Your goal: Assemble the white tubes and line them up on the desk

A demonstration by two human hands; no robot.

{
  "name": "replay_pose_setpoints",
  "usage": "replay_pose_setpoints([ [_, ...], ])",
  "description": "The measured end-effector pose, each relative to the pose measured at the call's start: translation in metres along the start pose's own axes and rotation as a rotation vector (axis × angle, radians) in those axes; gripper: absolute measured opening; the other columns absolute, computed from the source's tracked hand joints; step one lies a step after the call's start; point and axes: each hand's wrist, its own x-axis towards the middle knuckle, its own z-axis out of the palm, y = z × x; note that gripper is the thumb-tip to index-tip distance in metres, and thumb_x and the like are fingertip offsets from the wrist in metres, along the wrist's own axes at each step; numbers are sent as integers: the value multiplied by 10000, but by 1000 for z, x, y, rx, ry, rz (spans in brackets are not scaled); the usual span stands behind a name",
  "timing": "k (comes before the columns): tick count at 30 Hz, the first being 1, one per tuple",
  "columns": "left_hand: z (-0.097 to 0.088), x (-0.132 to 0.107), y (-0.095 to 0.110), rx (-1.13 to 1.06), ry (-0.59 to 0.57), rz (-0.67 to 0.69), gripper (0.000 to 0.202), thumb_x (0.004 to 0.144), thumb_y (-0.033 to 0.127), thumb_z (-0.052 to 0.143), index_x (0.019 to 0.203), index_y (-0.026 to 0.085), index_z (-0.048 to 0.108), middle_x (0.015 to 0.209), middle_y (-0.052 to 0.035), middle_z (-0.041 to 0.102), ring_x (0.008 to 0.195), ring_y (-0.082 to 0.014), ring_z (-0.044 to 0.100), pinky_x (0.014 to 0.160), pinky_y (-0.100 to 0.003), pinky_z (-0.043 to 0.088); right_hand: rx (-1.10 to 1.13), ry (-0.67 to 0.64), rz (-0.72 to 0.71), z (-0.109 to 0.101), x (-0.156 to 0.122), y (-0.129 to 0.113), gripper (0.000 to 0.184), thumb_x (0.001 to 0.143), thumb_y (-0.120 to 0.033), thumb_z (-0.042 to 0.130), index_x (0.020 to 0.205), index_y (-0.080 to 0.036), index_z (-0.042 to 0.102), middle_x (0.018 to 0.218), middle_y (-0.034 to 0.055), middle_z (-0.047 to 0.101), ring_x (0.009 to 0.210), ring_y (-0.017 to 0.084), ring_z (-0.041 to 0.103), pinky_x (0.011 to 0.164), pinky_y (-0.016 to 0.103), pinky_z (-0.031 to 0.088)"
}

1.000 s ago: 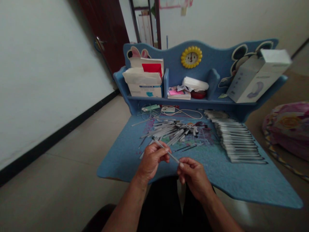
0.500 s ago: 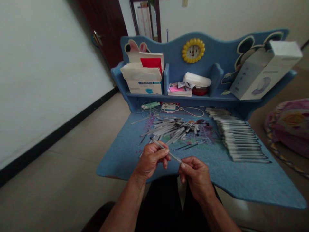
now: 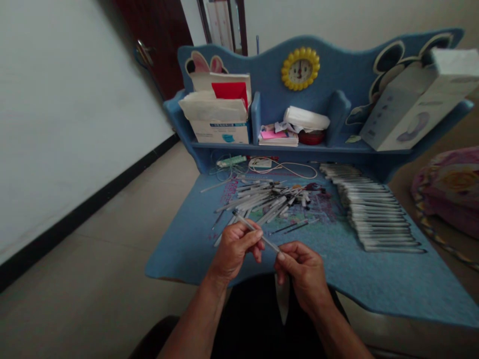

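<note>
Both my hands hold one thin white pen [image 3: 266, 241] over the near edge of the blue desk [image 3: 374, 284]. My left hand [image 3: 235, 248] is closed round the pen's barrel, whose far end sticks out up and to the left. My right hand [image 3: 301, 271] pinches the near end between thumb and fingers. Just beyond my hands lies a loose heap of pen parts [image 3: 266, 198]. A neat row of assembled pens [image 3: 376, 212] is laid out on the desk's right side.
The desk's back shelf holds a box of papers [image 3: 219, 117], a stack of notebooks [image 3: 279, 138], a white box [image 3: 415, 104] and a yellow clock [image 3: 300, 69]. A white cable [image 3: 288, 169] lies under the shelf. A wall runs along the left; patterned bedding [image 3: 449, 194] sits at right.
My hands and the pen keep nearly the same pose. The view has shifted slightly, so the desk and shelf sit a little higher and closer in the picture.
</note>
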Motion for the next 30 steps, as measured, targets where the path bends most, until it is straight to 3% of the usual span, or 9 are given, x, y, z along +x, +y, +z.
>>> replay_pose_setpoints([
  [6, -1, 6, -4, -4, 81, 12, 168, 714, 282, 655, 708, 137, 572, 486, 27, 586, 336, -67, 469, 350, -176, 396, -135, -119, 8, -4, 2, -4, 227, 725, -369, 663, 747, -158, 584, 526, -34, 578, 338, 63, 466, 340, 166, 349],
  [10, 1, 8, -6, -34, 105, -60, 259, 701, 349, 663, 608, 144, 535, 415, 48, 525, 300, -47, 396, 313, -158, 349, -286, -243, -94, -12, -3, -10, 253, 801, -397, 568, 808, -152, 630, 545, -21, 569, 377, 69, 491, 372, 168, 362],
  [13, 6, 9, -6, -2, 104, -124, 287, 667, 378, 681, 592, 146, 529, 397, 51, 507, 287, -40, 367, 306, -153, 319, -360, -204, -167, -18, -4, -17, 263, 846, -380, 499, 858, -159, 642, 553, -26, 546, 402, 72, 491, 401, 177, 374],
  [16, 13, 7, -8, 112, 65, -138, 275, 649, 374, 692, 613, 134, 562, 422, 33, 533, 310, -48, 407, 328, -152, 321, -457, -172, -212, -20, -4, -24, 209, 817, -346, 543, 857, -168, 647, 550, -33, 524, 449, 86, 485, 436, 188, 390],
  [19, 20, 5, -10, 173, 16, -139, 278, 654, 379, 685, 610, 132, 566, 410, 34, 523, 318, -50, 413, 338, -151, 314, -645, -171, -364, -20, -5, -30, 152, 792, -256, 569, 891, -184, 658, 588, -21, 559, 513, 102, 484, 503, 204, 400],
  [23, 26, 2, -14, 183, -21, -190, 332, 672, 424, 660, 557, 146, 517, 350, 51, 465, 277, -44, 356, 309, -147, 260, -779, -195, -534, -22, -10, -35, 232, 843, -185, 464, 983, -203, 648, 708, 18, 629, 573, 121, 523, 578, 226, 413],
  [30, 31, 0, -20, 144, -39, -197, 336, 669, 423, 664, 551, 150, 508, 345, 56, 455, 276, -42, 341, 311, -147, 255, -779, -197, -486, -23, -20, -29, 168, 836, -188, 484, 921, -186, 628, 655, 3, 596, 552, 113, 500, 547, 218, 381],
])
